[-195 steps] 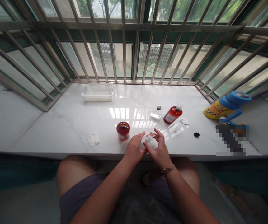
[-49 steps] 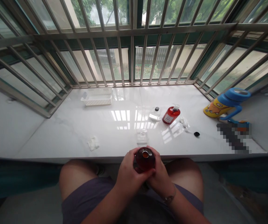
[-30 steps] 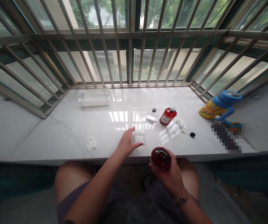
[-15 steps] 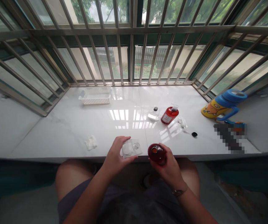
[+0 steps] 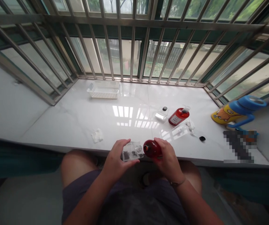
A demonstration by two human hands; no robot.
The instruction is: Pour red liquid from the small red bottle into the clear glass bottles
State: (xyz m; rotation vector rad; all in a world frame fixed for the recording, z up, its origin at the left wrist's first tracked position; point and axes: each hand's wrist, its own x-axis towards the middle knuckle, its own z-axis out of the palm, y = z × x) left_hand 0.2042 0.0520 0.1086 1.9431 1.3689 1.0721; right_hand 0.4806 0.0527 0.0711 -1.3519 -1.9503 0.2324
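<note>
My left hand is closed around a clear, square glass bottle whose uncapped neck points to the right. In my right hand is a red bottle, uncapped and tilted to the left, its dark mouth close beside the neck of the clear bottle. I cannot tell whether the two touch. Both are held over the front edge of the white counter. No liquid can be made out between them.
Further back stand a small clear bottle with a black cap and a red pump bottle. A black cap, crumpled tissue, a white basket and a blue-yellow flask are also on the counter. Window bars line the back.
The red bottle has tilted left and come up to the neck of the clear bottle. My left hand still holds the clear bottle. The whole view has shifted and turned slightly.
</note>
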